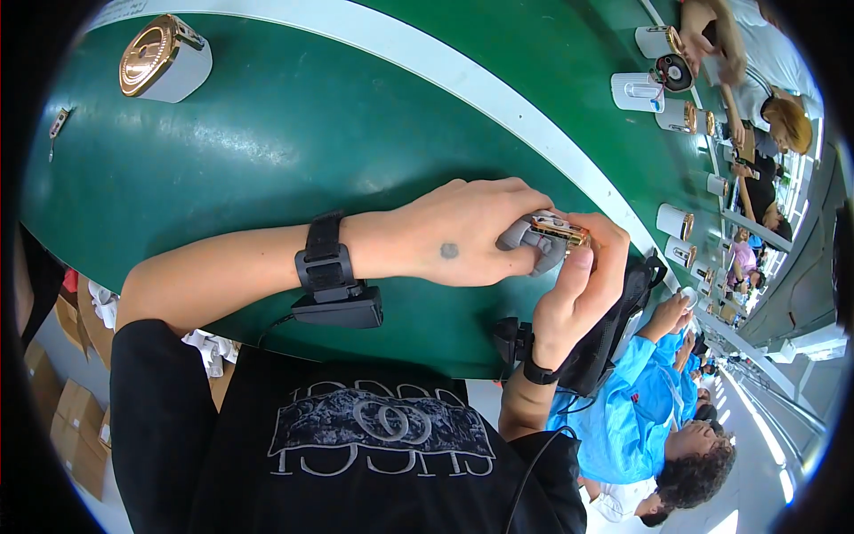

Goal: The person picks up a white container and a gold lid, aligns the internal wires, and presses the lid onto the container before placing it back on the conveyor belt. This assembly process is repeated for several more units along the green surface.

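Observation:
My left hand (476, 231) is closed on a bunched grey cloth (518, 237), which shows between its thumb and fingers. A small strip-shaped part with a shiny gold edge (562, 230) lies against the cloth. My right hand (587, 276) pinches this part between thumb and fingers from the right side. Both hands meet over the green table, right of the middle. Part of the cloth and the underside of the small part are hidden by my fingers.
A white housing with a gold top (165, 62) stands at the far left of the green table (267, 142). Near it lies a small gold-edged piece (59, 123). A black bag (614, 329) is beside my right wrist. Co-workers and several white-and-gold housings line the right.

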### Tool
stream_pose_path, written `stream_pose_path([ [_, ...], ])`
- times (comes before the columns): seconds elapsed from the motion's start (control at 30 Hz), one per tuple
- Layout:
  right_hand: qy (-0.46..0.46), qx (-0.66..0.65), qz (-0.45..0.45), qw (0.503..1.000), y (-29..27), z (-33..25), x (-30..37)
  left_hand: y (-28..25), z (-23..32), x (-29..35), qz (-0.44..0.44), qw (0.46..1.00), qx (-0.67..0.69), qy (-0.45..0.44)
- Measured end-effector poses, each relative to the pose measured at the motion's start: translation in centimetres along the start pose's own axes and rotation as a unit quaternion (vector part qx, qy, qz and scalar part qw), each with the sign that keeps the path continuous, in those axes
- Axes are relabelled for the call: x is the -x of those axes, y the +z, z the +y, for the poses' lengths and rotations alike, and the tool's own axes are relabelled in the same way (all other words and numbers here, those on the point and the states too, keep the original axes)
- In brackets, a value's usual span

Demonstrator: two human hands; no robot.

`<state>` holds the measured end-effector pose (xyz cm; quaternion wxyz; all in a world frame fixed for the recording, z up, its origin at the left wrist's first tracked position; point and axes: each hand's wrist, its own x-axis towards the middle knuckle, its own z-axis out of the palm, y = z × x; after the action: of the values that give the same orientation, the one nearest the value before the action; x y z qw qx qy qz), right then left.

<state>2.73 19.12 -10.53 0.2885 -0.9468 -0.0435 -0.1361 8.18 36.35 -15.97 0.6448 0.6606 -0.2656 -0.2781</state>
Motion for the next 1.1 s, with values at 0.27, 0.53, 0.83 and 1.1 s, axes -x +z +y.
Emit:
stream_pose_path([
  [0.27,-0.050,0.030,0.010,0.998,0.1,0.0,0.0,0.2,0.3,0.1,0.008,0.998,0.006,-0.063],
  [0.53,-0.041,0.021,0.009,0.999,0.1,-0.1,0.4,-0.1,-0.2,0.1,-0.015,1.000,-0.003,0.005],
  [0.83,-0.079,0.041,-0.019,0.996,-0.1,-0.1,0.1,-0.1,-0.6,-0.2,-0.027,0.999,-0.024,0.024],
  [1.1,-0.118,0.016,-0.104,0.987,-1.1,0.3,-1.1,-1.9,0.3,-0.8,-0.101,0.994,0.030,-0.012],
])
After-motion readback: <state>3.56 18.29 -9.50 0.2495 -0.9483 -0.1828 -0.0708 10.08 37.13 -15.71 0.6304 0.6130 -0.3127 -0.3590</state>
